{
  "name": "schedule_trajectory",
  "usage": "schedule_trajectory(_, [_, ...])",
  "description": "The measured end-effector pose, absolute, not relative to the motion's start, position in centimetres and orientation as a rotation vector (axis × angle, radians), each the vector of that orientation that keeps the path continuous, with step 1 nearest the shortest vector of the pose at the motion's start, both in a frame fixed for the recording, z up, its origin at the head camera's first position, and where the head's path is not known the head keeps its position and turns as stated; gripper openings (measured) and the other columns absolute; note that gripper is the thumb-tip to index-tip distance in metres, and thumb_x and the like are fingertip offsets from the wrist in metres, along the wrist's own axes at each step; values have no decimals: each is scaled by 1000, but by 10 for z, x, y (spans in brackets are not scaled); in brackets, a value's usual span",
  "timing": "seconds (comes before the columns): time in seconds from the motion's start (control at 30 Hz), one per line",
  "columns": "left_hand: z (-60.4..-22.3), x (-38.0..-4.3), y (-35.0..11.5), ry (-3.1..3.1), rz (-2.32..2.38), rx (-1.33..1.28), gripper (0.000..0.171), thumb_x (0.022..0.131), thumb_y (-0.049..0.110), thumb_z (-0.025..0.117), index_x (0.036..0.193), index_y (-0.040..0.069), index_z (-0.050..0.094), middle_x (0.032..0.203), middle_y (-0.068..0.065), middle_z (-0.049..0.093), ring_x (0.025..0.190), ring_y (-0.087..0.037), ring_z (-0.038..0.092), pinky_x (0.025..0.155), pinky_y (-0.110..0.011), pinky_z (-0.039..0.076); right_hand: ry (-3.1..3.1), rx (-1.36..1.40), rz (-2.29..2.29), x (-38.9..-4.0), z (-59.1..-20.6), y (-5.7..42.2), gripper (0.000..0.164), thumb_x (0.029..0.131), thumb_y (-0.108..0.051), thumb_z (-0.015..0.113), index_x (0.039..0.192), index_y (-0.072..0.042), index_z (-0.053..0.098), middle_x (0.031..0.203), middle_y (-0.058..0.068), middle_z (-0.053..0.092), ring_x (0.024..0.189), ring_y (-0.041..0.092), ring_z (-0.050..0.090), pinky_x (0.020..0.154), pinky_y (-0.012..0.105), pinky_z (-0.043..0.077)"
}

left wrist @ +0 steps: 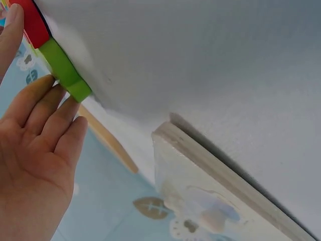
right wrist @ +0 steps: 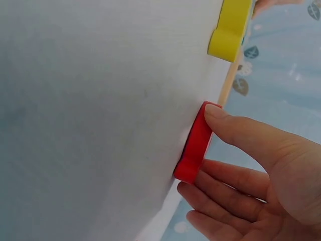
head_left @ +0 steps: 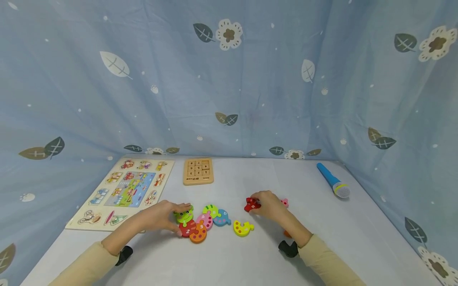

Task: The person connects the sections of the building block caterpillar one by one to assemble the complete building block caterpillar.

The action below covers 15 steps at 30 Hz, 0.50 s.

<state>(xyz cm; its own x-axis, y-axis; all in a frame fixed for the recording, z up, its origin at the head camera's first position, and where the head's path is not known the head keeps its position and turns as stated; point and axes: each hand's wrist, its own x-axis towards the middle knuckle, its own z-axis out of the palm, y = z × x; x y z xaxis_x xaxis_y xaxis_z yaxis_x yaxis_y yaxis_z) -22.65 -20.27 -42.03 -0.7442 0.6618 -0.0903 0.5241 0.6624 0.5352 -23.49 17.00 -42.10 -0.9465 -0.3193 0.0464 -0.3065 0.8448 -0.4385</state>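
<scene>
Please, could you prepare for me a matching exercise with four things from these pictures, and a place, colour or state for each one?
Column one
1. Microphone
2. Yellow piece
3. Green face piece
4. Number board

Column two
A. Touched by the left hand
B. Light wood colour
C. Blue and grey
D. On the table between the blue piece and the right hand

Right pairs: 1-C, 2-D, 3-A, 4-B
</scene>
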Motion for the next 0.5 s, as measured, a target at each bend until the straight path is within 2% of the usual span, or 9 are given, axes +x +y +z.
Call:
schedule_trajectory(0.27, [-422, -231, -202, 2610, 694, 986, 79, 70, 43, 82, 135, 8, 57, 142, -7, 50, 130, -32, 45, 103, -46, 41, 3004, -493, -698, -234, -423, 172, 49, 74, -20, 85, 116, 0, 68, 111, 13, 68, 101, 28, 63, 86, 40, 55])
schedule_trajectory(0.5, [-421, -233, -202, 2618, 684, 993, 79, 70, 42, 82, 136, 8, 55, 142, -8, 49, 130, -33, 45, 102, -47, 41, 3016, -511, -783, -217, -418, 173, 50, 74, -24, 85, 116, -1, 69, 114, 13, 68, 104, 30, 62, 83, 42, 56])
